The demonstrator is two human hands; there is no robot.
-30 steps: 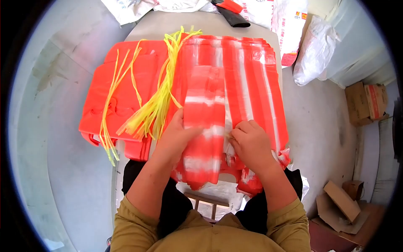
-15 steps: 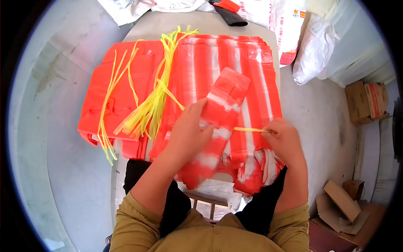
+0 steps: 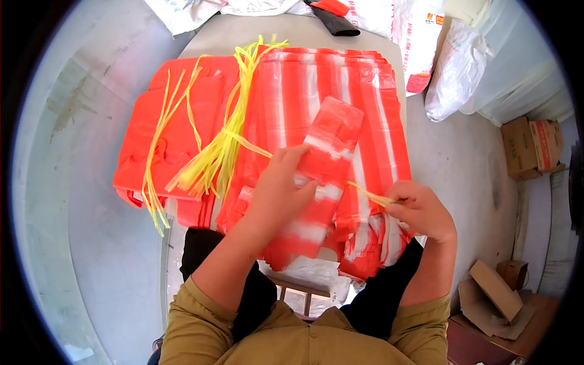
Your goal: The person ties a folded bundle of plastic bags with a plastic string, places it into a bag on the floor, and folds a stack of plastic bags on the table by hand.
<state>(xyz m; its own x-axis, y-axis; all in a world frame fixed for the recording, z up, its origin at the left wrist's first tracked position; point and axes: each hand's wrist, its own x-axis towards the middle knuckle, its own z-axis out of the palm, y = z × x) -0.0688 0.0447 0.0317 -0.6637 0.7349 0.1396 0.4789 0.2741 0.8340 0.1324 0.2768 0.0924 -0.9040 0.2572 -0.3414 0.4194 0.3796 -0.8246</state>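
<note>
- Red stack (image 3: 210, 125): lies flat between nine and ten o'clock of the bundle (image 3: 333, 143), apart from it.
- Ties (image 3: 207, 167): yellow, gathered at ten o'clock of the bundle. One of them points to four o'clock, its visible end just beside the left hand (image 3: 283, 188).
- Left hand: set on the bundle's left edge, between eight and nine o'clock. Thumb and forefinger stand apart, thumb on the upper face. Remaining fingers are hidden; whether they clamp the bundle cannot be told.
- Bundle: folded, red and white, above the striped pile (image 3: 383, 131). Far end points to one o'clock, near end to seven.
- Strand (image 3: 368, 193): yellow, leaves the bundle's right edge toward four o'clock, nearly straight. Any course beneath the bundle is hidden.
- Right hand (image 3: 423, 210): at four o'clock, clear of the bundle. Thumb and forefinger are together, clamped on the strand.
- Step, as judged: right hand holds the strand out from the bundle's side; left hand steadies the bundle.
- Next move, as judged: calls for a firm pinch on the strand and a steady left hand, so that any pull does not turn the bundle.
</note>
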